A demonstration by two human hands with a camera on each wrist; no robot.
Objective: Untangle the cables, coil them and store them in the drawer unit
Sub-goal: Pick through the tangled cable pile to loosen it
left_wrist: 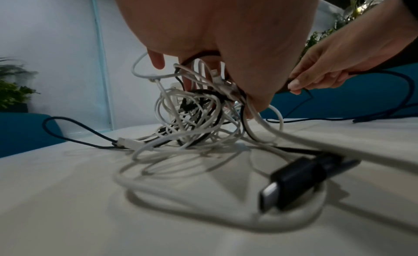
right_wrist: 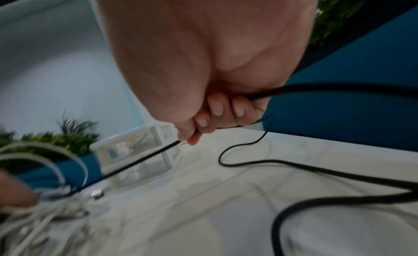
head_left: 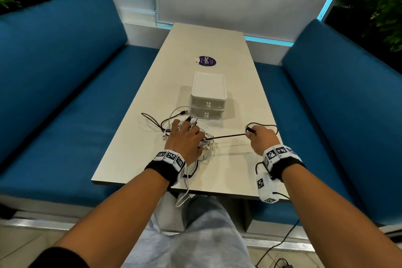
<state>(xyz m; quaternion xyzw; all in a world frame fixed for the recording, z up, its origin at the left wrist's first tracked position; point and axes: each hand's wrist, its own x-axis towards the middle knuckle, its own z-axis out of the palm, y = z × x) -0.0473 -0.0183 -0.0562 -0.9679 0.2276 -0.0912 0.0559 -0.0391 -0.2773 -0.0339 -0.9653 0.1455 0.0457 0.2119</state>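
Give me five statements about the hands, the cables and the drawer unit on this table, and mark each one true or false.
1. The right hand grips a black cable stretched taut toward the tangle. True.
2. The left hand rests on the tangle of cables. True.
3. A drawer of the drawer unit is pulled open. False: both drawers are shut.
4. All the cables in the tangle are black. False: most are white, with some black ones among them.
5. The drawer unit stands on the blue bench. False: it stands on the table, beyond the tangle.
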